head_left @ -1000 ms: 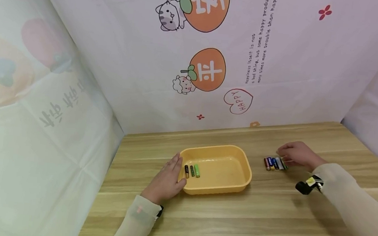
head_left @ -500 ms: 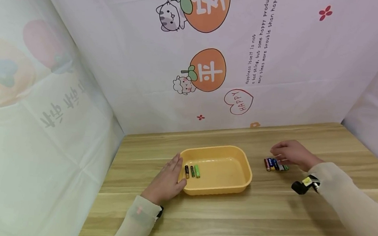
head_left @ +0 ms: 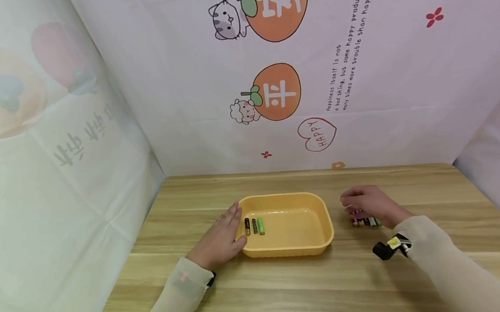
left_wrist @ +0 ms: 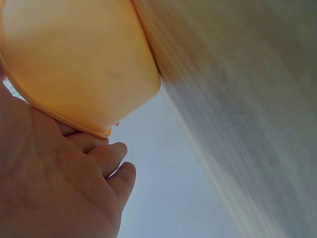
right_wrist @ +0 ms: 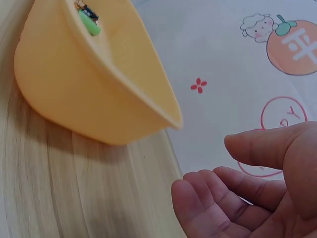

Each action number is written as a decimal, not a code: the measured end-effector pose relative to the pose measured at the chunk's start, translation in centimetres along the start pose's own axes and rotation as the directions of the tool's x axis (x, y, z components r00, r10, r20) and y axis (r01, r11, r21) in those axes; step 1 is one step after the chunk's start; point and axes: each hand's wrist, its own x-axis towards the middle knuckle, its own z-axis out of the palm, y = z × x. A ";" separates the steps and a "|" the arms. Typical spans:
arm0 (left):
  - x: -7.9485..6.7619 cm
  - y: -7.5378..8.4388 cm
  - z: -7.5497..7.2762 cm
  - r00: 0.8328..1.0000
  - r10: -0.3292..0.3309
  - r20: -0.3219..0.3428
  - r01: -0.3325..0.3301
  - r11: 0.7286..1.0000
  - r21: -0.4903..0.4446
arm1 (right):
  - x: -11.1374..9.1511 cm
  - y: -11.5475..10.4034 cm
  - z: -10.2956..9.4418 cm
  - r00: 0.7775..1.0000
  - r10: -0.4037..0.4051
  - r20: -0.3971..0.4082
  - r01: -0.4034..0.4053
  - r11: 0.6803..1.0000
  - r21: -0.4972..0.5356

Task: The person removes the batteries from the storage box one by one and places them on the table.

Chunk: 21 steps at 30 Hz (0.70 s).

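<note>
A yellow tray (head_left: 286, 254) stands on the table, with my left hand (head_left: 219, 237) resting against its left rim, fingers fairly straight and thumb near the front corner. In the left wrist view, those fingers (left_wrist: 108, 157) touch the tray's edge. Three batteries lie side by side inside at the left: a black one (head_left: 248, 226), a dark green one (head_left: 254, 226) and a bright green one (head_left: 261, 226). My right hand (head_left: 373, 203) hovers over a row of several batteries (head_left: 372, 222), partly hiding them. Its thumb and fingers (right_wrist: 247, 148) are apart in the right wrist view, holding nothing.
The wooden table (head_left: 291, 298) extends in front of the tray and to both sides. A printed white curtain (head_left: 189, 136) rises along the table's back edge, and another curtain (head_left: 72, 200) hangs at the left.
My right hand has moved left along the battery row, from its right end to above its left end. My left hand and the tray have stayed in place.
</note>
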 end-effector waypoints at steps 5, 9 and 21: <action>0.0 0.0 0.0 1.000 -0.005 0.002 0.005 1.000 0.007 | 0.5 -0.4 0.9 1.000 -0.026 0.009 0.025 0.999 0.032; 0.0 0.1 0.0 1.000 -0.007 0.008 0.007 1.000 0.008 | 0.6 -0.5 1.9 0.999 -0.046 0.027 0.044 0.997 0.065; 0.0 0.0 0.4 1.000 -0.012 -0.004 0.012 1.000 0.006 | 1.6 -2.2 4.1 0.999 -0.041 0.036 0.037 0.996 0.085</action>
